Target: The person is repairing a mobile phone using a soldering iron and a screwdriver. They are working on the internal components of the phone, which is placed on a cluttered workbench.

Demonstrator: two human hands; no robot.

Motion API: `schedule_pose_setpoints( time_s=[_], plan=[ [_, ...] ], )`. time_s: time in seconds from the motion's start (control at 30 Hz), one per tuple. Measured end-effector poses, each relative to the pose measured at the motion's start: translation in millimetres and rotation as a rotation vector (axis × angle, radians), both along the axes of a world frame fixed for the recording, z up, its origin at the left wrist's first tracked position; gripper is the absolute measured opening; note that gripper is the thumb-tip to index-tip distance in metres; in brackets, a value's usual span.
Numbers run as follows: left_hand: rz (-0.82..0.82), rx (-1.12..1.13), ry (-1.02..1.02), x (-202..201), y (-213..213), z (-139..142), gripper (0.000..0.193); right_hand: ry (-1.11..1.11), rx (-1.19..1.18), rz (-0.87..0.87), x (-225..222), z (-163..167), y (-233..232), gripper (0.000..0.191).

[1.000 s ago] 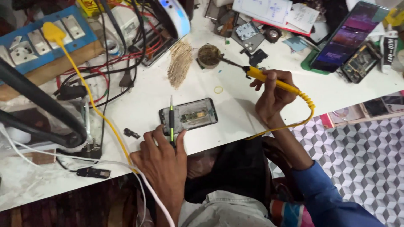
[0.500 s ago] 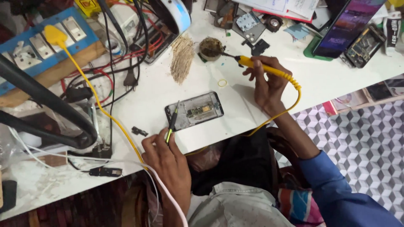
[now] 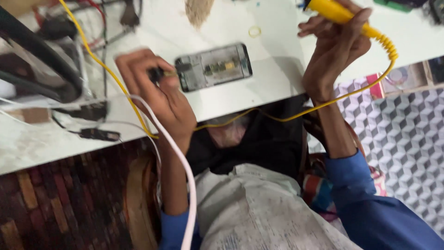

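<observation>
I see the opened phone (image 3: 213,67) lying flat on the white surface (image 3: 277,69), back off, its boards showing, just above the middle of the view. My left hand (image 3: 159,92) sits at the phone's 9 o'clock; its fingers (image 3: 152,69) are clenched on a small dark tool (image 3: 159,74) whose tip touches the phone's left end. The blur hides what kind of tool it is. My right hand (image 3: 333,51), at the phone's 2 o'clock and well apart from it, is wrapped around the yellow iron (image 3: 335,14), with its tip out of view past the top edge. The iron's coiled yellow cord (image 3: 277,115) runs off the surface edge and under my left wrist. A white cable (image 3: 182,162) drapes over my left forearm. At 12 o'clock from the phone lie a small ring (image 3: 254,31) and a tan brush (image 3: 199,9).
</observation>
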State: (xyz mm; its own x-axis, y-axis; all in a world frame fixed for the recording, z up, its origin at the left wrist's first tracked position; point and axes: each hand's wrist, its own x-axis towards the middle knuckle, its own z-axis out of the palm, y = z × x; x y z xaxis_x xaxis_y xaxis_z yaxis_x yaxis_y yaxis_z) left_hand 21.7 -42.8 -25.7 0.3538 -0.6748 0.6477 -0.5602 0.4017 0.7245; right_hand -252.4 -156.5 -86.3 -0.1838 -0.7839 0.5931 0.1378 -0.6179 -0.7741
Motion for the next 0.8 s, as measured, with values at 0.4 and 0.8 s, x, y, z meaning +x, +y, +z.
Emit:
schedule_pose_setpoints(
  time_s=[0.4,0.8],
  plan=[
    [-0.115,-0.044,0.246,-10.1,-31.4,-31.7,0.012,0.038,-0.057,-0.12,14.6,-7.2,21.4,0.033],
    [-0.265,-0.045,0.498,-25.5,-22.0,-40.7,0.013,-0.167,-0.012,0.001,18.5,-3.1,31.3,0.038]
  ],
)
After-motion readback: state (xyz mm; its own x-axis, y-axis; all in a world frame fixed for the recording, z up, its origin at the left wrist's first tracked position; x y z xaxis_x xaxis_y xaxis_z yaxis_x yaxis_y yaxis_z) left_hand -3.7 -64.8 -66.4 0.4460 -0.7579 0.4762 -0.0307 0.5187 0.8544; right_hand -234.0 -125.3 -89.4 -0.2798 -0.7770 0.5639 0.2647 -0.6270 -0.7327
